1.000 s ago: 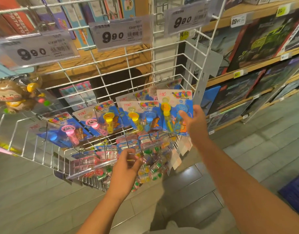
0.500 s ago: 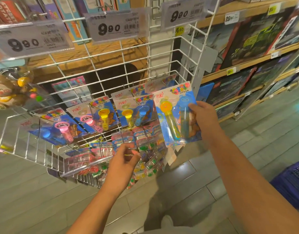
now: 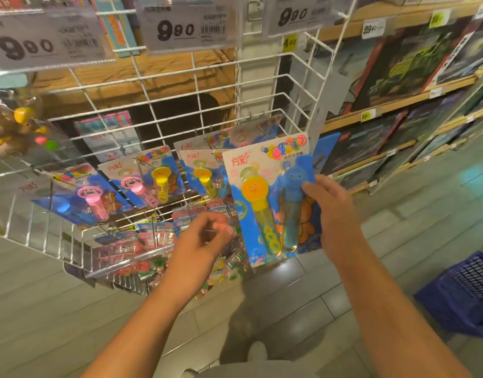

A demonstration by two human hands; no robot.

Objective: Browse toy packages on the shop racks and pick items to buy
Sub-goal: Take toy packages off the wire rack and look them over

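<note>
The right hand (image 3: 334, 214) grips the right edge of a blue bubble-wand card (image 3: 273, 197), held clear in front of the wire rack's (image 3: 164, 110) lower right corner, with a yellow wand and a blue wand under its blister and red Chinese brand characters at top left. The left hand (image 3: 204, 241) has its fingers curled at the small red packs (image 3: 131, 249) hanging off the rack's front edge; whether it pinches one I cannot tell. Behind hang more wand cards (image 3: 150, 184), and price tags (image 3: 185, 28) along the rack's top edge read "9.90".
</note>
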